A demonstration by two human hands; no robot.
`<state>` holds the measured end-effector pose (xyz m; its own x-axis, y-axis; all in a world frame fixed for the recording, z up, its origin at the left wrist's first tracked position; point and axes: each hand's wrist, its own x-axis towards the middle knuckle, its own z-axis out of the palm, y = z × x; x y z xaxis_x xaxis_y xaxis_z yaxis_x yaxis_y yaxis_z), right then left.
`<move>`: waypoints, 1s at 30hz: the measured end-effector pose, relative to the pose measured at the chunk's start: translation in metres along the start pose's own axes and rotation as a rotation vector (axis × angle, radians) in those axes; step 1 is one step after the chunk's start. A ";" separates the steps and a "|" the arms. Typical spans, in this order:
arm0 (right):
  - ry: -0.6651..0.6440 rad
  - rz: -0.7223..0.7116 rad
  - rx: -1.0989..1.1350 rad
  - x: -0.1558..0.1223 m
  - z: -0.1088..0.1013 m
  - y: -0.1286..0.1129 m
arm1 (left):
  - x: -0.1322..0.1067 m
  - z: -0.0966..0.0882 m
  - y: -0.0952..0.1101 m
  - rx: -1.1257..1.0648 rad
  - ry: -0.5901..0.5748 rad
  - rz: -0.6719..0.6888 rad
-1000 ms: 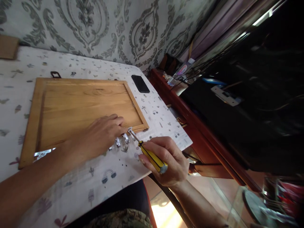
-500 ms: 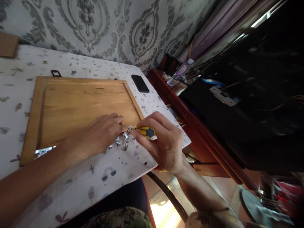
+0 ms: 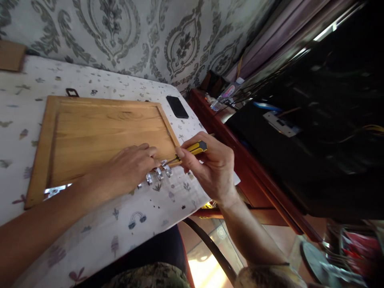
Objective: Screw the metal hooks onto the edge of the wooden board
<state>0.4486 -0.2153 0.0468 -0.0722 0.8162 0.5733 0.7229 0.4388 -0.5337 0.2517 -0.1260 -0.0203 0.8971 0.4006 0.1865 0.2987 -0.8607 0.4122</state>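
A framed wooden panel [image 3: 99, 128] lies flat on the cloth-covered table. My left hand [image 3: 132, 166] rests on its near edge, fingers bent together, the fingertips holding a small shiny metal fitting [image 3: 163, 163] near the right corner. Several curved silver metal pieces [image 3: 159, 173] stick out from that edge beside the fingers. In my right hand [image 3: 214, 168] is a screwdriver [image 3: 198, 148] with a yellow and dark grey handle, pinched by thumb and fingers. It tilts, with its shaft running down to the fitting. Another silver piece [image 3: 55, 191] shows at the panel's near left, partly behind my left forearm.
A black phone [image 3: 177, 107] lies beyond the panel's right corner. Brown cardboard [image 3: 12, 56] is at the far left. Right of the table stand a red-brown cabinet [image 3: 255, 172], a plastic bottle [image 3: 228, 95] and a large dark screen-like surface [image 3: 327, 132]. The patterned wall rises behind.
My right hand has shifted its hold on the screwdriver, moving slightly up and right, and the handle now points more upward. My left hand and the panel stay put.
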 end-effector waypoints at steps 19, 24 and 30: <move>0.037 0.386 0.602 0.009 0.007 0.025 | 0.005 -0.014 0.015 0.050 -0.085 -0.077; 0.000 0.413 0.699 0.006 0.003 0.031 | 0.005 -0.015 0.015 0.061 -0.106 -0.090; 0.064 0.357 0.745 0.003 0.005 0.038 | 0.004 -0.011 0.011 0.083 -0.082 -0.070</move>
<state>0.4724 -0.1941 0.0257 0.1310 0.9406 0.3133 0.0489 0.3095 -0.9496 0.2548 -0.1303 -0.0052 0.8958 0.4364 0.0849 0.3842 -0.8560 0.3460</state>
